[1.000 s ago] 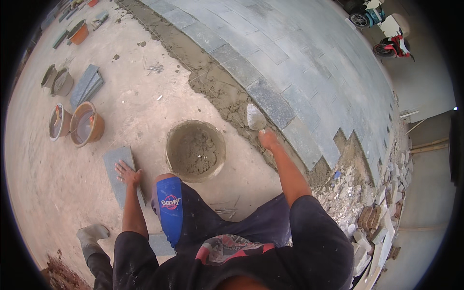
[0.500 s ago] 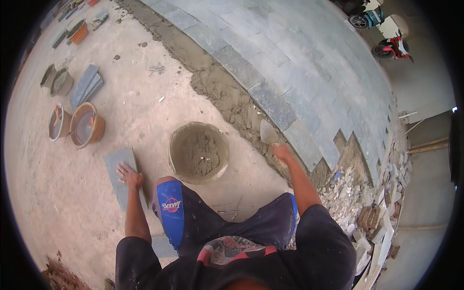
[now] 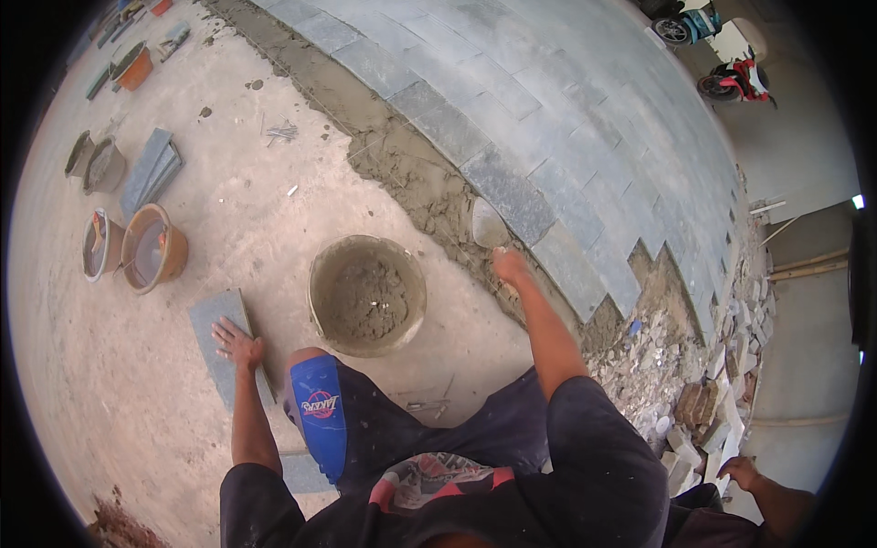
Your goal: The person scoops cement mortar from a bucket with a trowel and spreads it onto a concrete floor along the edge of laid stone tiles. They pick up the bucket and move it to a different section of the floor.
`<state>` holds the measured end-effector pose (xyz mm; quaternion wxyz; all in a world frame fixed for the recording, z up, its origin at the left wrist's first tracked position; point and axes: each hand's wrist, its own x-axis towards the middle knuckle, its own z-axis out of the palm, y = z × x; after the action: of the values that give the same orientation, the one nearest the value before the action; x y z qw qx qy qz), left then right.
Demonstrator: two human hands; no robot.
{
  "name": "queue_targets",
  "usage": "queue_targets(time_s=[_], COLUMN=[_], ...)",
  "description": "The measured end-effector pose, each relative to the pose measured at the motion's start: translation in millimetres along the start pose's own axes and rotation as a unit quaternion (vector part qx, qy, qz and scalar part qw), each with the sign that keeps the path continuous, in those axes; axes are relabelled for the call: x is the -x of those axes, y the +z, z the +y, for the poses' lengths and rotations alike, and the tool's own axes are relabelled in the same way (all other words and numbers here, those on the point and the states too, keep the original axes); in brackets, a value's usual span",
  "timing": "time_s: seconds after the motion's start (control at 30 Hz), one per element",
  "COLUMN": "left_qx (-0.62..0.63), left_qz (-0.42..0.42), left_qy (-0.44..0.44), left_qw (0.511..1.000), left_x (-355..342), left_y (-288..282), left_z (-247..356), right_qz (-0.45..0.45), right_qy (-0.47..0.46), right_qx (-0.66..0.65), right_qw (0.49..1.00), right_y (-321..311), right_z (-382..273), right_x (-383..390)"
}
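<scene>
My right hand (image 3: 509, 265) is closed round the handle of a trowel. The trowel's pale blade (image 3: 488, 225) is over the strip of wet mortar (image 3: 402, 169), close beside the edge of the laid grey paving tiles (image 3: 508, 194). My left hand (image 3: 239, 347) lies with fingers spread on a grey stone tile (image 3: 217, 315) on the ground. Between my hands, just beyond my knees, stands a round bucket (image 3: 413, 320) with grey mortar (image 3: 370, 297) in it.
At the left stand two tan buckets of liquid (image 3: 174, 268), a tile stack (image 3: 151, 173) and mortar-stained buckets (image 3: 105, 169). Rubble (image 3: 662, 365) lies right of my arm. Another person's hand (image 3: 742, 473) shows at lower right. Motorbikes (image 3: 738, 82) are parked far right.
My right hand and the trowel have moved left and farther away along the mortar strip. Another person's arm has come into view at lower right. My left hand stays on the tile.
</scene>
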<state>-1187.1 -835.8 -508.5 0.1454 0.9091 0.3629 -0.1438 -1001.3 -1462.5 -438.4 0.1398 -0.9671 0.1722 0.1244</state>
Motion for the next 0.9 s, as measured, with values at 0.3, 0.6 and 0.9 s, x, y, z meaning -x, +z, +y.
queue_targets(time_s=[0.3, 0.6, 0.9], left_qx=[-0.001, 0.009, -0.003], left_qz=[-0.008, -0.007, 0.001], left_qy=[-0.018, -0.017, -0.022], left_qw=[1.000, 1.000, 1.000], left_x=[3, 2, 4], left_y=[-11, -8, -8], left_z=[-7, -1, 1], right_qz=[-0.074, -0.037, -0.135], right_qy=[0.098, 0.339, 0.260], right_qx=[-0.065, -0.681, -0.689], right_qw=[0.990, 0.648, 0.662], right_y=[-6, 53, 51], right_z=[54, -71, -180], right_x=[70, 106, 32])
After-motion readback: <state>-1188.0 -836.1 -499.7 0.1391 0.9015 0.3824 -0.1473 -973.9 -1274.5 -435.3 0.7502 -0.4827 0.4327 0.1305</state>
